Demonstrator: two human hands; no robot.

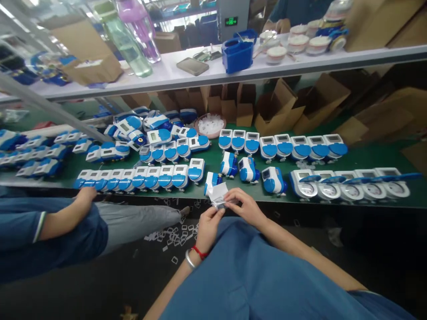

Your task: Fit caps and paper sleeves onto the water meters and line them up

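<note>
Both my hands hold one small clear plastic bag [219, 195] over my lap, just below the table's front edge. My left hand [209, 226], with a red string and a silver bangle at the wrist, pinches the bag's lower edge. My right hand [245, 205] grips its right side. Directly behind the bag a blue-and-white meter [211, 180] stands on the green table [367, 156]. What the bag contains cannot be made out.
Rows of blue-and-white meters [287, 146] cover the table, with open-faced ones [350, 189] at the right. A co-worker's hand [85, 198] rests at the table edge on the left. A bowl of white parts [210, 124], cardboard boxes [276, 109] and a shelf [200, 73] stand behind. Paper scraps [173, 235] litter the floor.
</note>
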